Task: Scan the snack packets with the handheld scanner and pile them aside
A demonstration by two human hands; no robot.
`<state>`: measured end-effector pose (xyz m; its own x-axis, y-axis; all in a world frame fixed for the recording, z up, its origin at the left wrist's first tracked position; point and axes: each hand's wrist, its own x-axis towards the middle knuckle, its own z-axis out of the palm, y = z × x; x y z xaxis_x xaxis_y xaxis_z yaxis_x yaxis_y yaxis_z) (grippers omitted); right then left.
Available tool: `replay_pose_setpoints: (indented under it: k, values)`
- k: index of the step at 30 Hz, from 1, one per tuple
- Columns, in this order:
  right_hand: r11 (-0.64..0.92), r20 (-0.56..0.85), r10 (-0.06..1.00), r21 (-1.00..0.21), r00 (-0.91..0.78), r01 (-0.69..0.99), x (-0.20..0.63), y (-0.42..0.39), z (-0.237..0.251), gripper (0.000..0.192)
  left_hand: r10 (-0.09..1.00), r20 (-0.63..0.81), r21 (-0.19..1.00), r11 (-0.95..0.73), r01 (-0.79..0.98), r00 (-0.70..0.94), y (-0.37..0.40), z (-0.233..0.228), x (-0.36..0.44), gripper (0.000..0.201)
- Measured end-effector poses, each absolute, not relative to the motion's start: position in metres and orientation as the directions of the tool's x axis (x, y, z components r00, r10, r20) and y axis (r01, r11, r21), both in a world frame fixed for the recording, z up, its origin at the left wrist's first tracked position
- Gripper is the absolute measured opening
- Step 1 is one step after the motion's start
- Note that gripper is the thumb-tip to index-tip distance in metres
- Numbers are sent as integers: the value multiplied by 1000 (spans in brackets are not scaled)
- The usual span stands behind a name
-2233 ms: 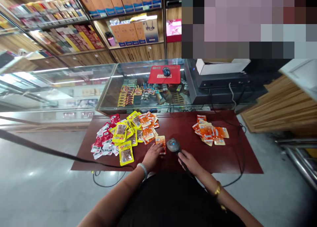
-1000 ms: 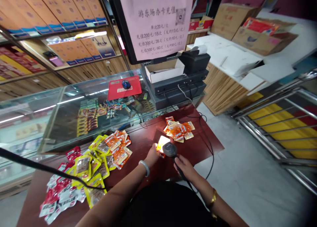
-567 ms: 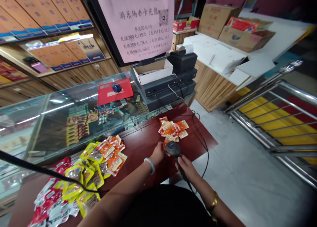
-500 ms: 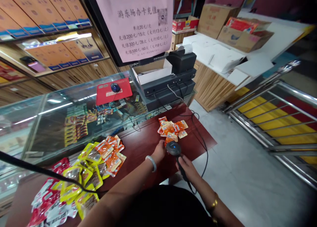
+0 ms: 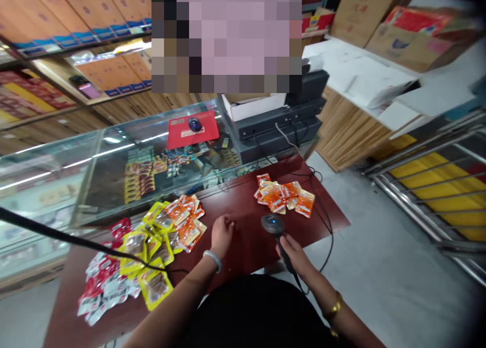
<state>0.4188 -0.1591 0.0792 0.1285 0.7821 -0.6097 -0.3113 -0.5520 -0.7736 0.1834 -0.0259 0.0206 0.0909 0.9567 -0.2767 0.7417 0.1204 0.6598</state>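
My right hand (image 5: 295, 254) is wrapped round the handle of a black barcode scanner (image 5: 272, 223), whose head shows a small blue light. My left hand (image 5: 223, 232) is over the dark red tabletop (image 5: 243, 242), with loosely bent fingers slightly apart and nothing visible in them. To its left lie orange snack packets (image 5: 190, 230), beside a heap of yellow-edged packets (image 5: 156, 287) and red and white packets (image 5: 110, 282). A second pile of orange packets (image 5: 279, 193) rests beyond the scanner, on the right part of the table.
A glass display case (image 5: 110, 181) borders the table's far side, with a red mat (image 5: 174, 135) and a mouse (image 5: 195, 124) on it. Dark till equipment (image 5: 281, 130) stands behind. The scanner's cable (image 5: 329, 236) runs near the table's right edge. A metal railing (image 5: 410, 201) is farther right.
My left hand has let go of an orange packet at the right pile and moved left, towards the other orange packets. The scanner stays in my right hand. The view has shifted.
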Motion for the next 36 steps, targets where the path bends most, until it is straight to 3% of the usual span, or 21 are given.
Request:
replay_pose_setpoints:
  k: [2, 5, 9, 13, 17, 20, 24, 30, 33, 36]
  values:
    - [-581, -621, 781, -763, 69, -284, 408, -155, 77, 62, 980, -196, 465, 112, 878, -21, -40, 26, 149, 41]
    - [-625, -642, 767, -743, -8, -240, 390, -148, 73, 61, 968, -193, 208, 202, 957, -163, -60, 25, 115, 67]
    - [-646, -632, 763, -743, -133, -175, 366, -139, 72, 59, 940, -278, 61, 225, 972, -200, -77, 10, 93, 81]
    - [-646, -617, 760, -754, -204, -124, 347, -130, 77, 60, 959, -281, 84, 66, 994, -40, -94, 6, 84, 76]
    - [-627, -595, 766, -774, -243, -83, 334, -126, 80, 62, 949, -282, 203, -86, 975, 142, -108, 17, 83, 63]
    - [-612, -579, 774, -788, -258, -68, 332, -125, 83, 63, 969, -246, 211, 22, 977, 31, -102, 28, 84, 51]
    - [-622, -594, 768, -781, -241, -57, 336, -127, 86, 63, 939, -266, 142, 264, 954, -220, -69, 36, 88, 54]
    - [-615, -597, 780, -787, -187, -51, 347, -136, 78, 63, 916, -373, 76, 187, 980, -146, -15, 35, 101, 53]
    - [-607, -591, 789, -793, -168, -58, 352, -142, 70, 62, 848, -517, 161, 232, 959, -118, 0, 31, 105, 52]
    - [-602, -589, 795, -796, -146, -67, 357, -147, 65, 62, 848, -528, 353, 257, 900, -35, 7, 28, 111, 46]
